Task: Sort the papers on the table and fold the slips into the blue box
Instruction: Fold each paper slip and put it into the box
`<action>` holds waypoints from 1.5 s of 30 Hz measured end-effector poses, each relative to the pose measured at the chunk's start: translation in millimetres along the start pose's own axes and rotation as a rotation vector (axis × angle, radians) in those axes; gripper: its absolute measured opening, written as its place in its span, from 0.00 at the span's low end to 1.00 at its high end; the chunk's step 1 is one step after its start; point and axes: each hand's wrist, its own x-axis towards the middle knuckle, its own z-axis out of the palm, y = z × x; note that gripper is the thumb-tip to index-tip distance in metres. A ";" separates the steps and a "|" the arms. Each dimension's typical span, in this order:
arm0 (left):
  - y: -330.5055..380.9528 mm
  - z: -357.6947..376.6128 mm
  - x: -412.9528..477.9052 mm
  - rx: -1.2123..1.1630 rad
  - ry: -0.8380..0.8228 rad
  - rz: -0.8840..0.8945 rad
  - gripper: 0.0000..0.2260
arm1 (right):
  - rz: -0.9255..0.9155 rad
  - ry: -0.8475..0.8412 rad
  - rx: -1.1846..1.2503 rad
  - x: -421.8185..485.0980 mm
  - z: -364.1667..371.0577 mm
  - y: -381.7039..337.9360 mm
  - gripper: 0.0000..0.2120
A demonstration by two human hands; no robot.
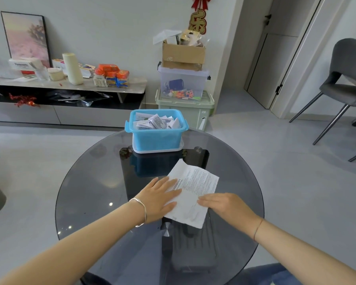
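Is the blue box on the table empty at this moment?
No, the blue box already holds many folded printed slips, which show above its rim.

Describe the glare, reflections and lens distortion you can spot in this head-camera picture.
Head view: small bright glints dot the left of the glass table; the blue box mirrors darkly in the glass; wide-angle distortion tilts the door frame; the slip carries print too fine to read.

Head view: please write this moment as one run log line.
left hand: flat on slip | right hand: flat on slip | slip: open, on glass table | blue box: holds folded slips
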 end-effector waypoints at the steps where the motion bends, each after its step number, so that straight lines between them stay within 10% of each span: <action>1: -1.8 -2.3 -2.7 -0.032 -0.019 0.041 0.44 | 0.032 0.003 0.031 -4.7 -0.7 2.2 0.21; 7: -5.2 -11.5 -21.3 -0.449 0.053 0.057 0.48 | 0.486 0.118 0.388 -8.3 -12.4 3.2 0.12; 16: -2.4 -37.8 -4.7 -1.284 0.454 -0.152 0.07 | 0.787 0.447 0.964 31.6 -45.7 -2.9 0.08; 25: -3.8 -30.0 6.3 -1.362 0.303 -0.465 0.09 | 0.842 0.320 0.980 17.1 -28.9 1.4 0.20; 32: 4.1 -23.2 10.0 -1.216 0.126 -0.461 0.12 | 0.203 0.066 -0.050 5.2 -23.8 1.1 0.23; 37: 6.5 -17.3 3.6 -0.750 0.210 -0.394 0.24 | 0.080 -0.075 0.009 -3.9 -8.7 0.6 0.27; 42: -8.2 -9.2 -1.3 -0.026 0.158 0.145 0.28 | 0.190 -0.135 0.120 -11.0 -9.8 1.8 0.23; 45: -14.4 3.1 -0.6 -0.032 0.070 0.221 0.29 | 0.208 -0.129 0.160 -12.8 -9.5 5.7 0.17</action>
